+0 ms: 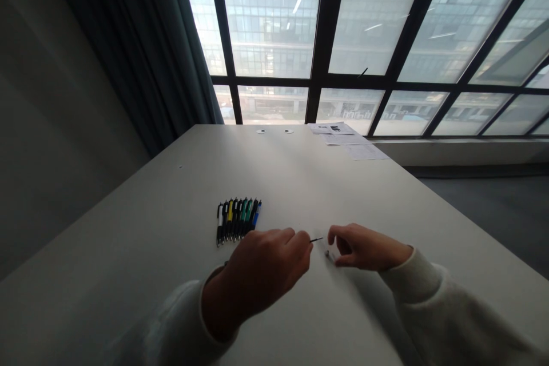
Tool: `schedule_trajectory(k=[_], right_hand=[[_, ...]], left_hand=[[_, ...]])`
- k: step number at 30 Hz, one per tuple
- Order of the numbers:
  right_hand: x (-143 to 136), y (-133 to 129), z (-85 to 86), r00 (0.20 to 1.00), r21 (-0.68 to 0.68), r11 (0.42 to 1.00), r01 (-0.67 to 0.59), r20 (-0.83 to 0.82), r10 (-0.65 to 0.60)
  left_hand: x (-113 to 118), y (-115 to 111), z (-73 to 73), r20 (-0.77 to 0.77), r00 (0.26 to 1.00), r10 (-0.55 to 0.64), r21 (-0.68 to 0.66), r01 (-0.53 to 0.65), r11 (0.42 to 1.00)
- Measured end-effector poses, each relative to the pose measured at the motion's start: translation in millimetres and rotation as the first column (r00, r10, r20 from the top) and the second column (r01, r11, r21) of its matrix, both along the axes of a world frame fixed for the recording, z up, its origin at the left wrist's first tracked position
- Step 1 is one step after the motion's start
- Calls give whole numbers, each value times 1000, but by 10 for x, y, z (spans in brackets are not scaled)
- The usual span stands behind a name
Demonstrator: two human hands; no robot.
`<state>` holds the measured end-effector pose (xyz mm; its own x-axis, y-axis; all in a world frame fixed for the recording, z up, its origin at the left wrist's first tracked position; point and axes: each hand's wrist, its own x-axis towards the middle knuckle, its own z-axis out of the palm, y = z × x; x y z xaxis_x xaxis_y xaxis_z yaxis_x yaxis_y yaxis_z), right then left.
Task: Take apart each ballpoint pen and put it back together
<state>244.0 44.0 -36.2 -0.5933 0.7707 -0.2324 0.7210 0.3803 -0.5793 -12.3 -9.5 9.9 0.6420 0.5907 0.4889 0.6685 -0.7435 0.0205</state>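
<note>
My left hand [274, 254] is closed in a pinch above the table, in front of the pens. From its fingertips a pen refill [316, 239], thin and dark with a fine tip, points to the right; the rest is hidden in the fist. My right hand [360, 247] is close by on the right, index finger curved and thumb apart from it. Beside the thumb tip lies a small silvery piece [329, 255], too small to name; touching or apart, I cannot tell. A row of several click pens [235, 220], with white, yellow, green, black and blue parts, lies past my left hand.
The white table [171, 229] stretches forward to a large window [274, 23]. Printed sheets [343, 140] lie at its far right corner. Two round cable-hole covers [261, 131] sit near the far edge. A dark curtain [141, 40] hangs at the left.
</note>
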Motion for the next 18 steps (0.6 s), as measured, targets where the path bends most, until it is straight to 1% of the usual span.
schedule_trajectory(k=[1, 2, 3, 5, 7, 10, 12, 16, 18], right_hand=[[-24, -32, 69, 996, 23, 1000, 10, -85, -8], [-58, -73, 140, 978, 40, 999, 27, -206, -18], [-100, -123, 205, 941, 25, 999, 33, -338, -22], [-200, -231, 300, 826, -35, 999, 32, -561, -47], [-299, -329, 333, 722, -114, 993, 10, -687, -86], [-415, -416, 293, 586, -238, 971, -1, -787, -193], [-462, -435, 251, 512, -293, 956, -3, -822, -250], [-446, -415, 230, 453, -314, 950, 8, -845, -283], [-359, -375, 264, 399, -292, 954, 65, -869, -293]], left_hand=[[0, 0, 1, 7, 1000, 0, 3, 0, 1000], [0, -1, 2, 12, 1000, -1, 9, 1, 1000], [-1, -1, 2, 15, 1000, -3, 12, 3, 1000], [-3, -1, 1, 12, 1000, -12, 14, 11, 1000], [-6, -4, -3, 10, 1000, -19, 15, 19, 1000], [-1, -14, -17, 30, 999, -22, 17, 21, 1000], [15, -23, -28, 39, 999, -21, 15, 20, 1000], [49, -30, -27, 31, 999, -25, 19, 25, 1000], [50, -22, -15, 38, 999, -17, 31, 16, 999]])
